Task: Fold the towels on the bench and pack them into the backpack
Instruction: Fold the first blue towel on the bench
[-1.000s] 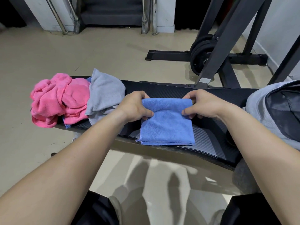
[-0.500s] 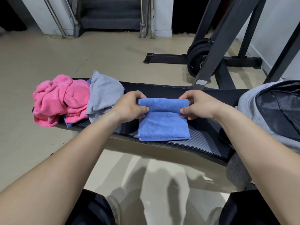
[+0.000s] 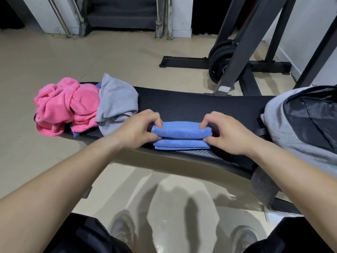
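Near the table's (image 3: pixel 191 106) front edge, the left hand (image 3: pixel 138 128) and right hand (image 3: pixel 228 134) each pinch one end of the blue towel (image 3: pixel 180 133), fingers curled round its rolled-over top layer. An uneven pull could skew the fold or drag it off the edge. Farther left, the pink towel (image 3: pixel 65 106) and grey towel (image 3: pixel 116 101) lie crumpled; the backpack (image 3: pixel 300 121) gapes open at right

Black weight plates (image 3: pixel 218 58) sit against a dark rack frame (image 3: pixel 250 42), with seemingly stairs (image 3: pixel 122 15) beyond.
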A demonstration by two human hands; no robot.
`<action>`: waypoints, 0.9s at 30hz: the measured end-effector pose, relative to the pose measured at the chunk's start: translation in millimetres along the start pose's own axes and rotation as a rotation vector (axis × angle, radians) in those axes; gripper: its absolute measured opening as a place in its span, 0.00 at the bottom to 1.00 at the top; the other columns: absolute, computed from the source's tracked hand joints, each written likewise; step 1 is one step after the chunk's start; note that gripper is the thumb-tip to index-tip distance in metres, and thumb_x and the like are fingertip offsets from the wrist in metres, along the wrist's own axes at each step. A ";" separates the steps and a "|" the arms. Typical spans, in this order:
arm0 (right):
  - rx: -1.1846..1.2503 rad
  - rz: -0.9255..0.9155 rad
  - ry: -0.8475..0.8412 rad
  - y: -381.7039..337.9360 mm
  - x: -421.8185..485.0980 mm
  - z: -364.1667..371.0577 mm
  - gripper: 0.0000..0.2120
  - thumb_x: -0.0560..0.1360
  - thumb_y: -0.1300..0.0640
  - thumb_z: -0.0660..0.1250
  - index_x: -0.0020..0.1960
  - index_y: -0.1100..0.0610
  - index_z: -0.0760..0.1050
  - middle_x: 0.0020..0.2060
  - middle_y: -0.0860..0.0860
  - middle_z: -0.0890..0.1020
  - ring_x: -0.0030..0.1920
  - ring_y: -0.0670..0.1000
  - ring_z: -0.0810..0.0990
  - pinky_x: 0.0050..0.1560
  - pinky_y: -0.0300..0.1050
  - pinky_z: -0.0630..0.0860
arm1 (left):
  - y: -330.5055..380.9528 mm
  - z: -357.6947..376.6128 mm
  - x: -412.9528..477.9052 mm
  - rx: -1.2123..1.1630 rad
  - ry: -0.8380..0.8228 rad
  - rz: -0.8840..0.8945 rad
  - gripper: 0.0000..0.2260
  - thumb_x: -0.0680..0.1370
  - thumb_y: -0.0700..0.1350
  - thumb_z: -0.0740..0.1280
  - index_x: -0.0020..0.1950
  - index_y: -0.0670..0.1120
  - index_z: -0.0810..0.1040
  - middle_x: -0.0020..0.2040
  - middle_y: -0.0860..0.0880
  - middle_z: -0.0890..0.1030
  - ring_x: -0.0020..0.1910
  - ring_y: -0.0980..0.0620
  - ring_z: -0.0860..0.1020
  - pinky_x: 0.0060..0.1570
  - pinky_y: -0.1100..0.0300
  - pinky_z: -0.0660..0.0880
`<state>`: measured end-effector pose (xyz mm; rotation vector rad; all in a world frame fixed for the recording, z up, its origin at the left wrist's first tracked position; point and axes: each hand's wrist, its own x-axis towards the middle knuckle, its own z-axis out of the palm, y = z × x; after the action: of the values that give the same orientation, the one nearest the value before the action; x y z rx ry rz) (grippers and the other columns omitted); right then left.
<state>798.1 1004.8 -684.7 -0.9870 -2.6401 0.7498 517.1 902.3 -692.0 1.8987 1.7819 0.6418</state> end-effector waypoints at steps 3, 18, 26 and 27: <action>-0.035 -0.038 0.005 2.6 -9.6 8.0 0.11 0.70 0.54 0.73 0.49 0.46 0.75 0.48 0.45 0.75 0.47 0.49 0.77 0.51 0.49 0.75 | -3.9 9.2 -8.2 0.048 0.005 0.054 0.10 0.67 0.46 0.70 0.44 0.56 0.73 0.53 0.59 0.74 0.51 0.50 0.78 0.51 0.47 0.76; -0.424 -0.177 0.128 -6.1 -24.6 38.3 0.10 0.75 0.52 0.72 0.48 0.54 0.73 0.54 0.50 0.74 0.36 0.54 0.70 0.34 0.45 0.67 | 69.5 21.5 34.8 0.429 0.191 -0.189 0.15 0.80 0.60 0.58 0.41 0.53 0.75 0.50 0.50 0.75 0.55 0.45 0.74 0.47 0.52 0.72; -0.404 0.011 0.160 -19.3 -25.4 22.0 0.16 0.76 0.38 0.56 0.44 0.45 0.77 0.51 0.42 0.79 0.51 0.50 0.76 0.43 0.47 0.76 | 47.9 82.6 37.0 0.483 0.147 -0.275 0.22 0.83 0.60 0.46 0.65 0.56 0.75 0.67 0.52 0.74 0.67 0.48 0.71 0.69 0.46 0.63; -0.402 0.026 0.210 -26.1 -20.3 18.9 0.16 0.78 0.39 0.56 0.42 0.46 0.77 0.47 0.42 0.79 0.50 0.50 0.73 0.45 0.49 0.76 | 48.5 84.7 35.5 0.499 0.152 -0.274 0.23 0.83 0.60 0.45 0.65 0.56 0.75 0.68 0.52 0.74 0.68 0.48 0.70 0.70 0.46 0.62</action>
<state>791.9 967.3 -687.3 -1.1265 -2.6434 0.1044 609.3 933.8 -727.9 1.8822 2.4225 0.2611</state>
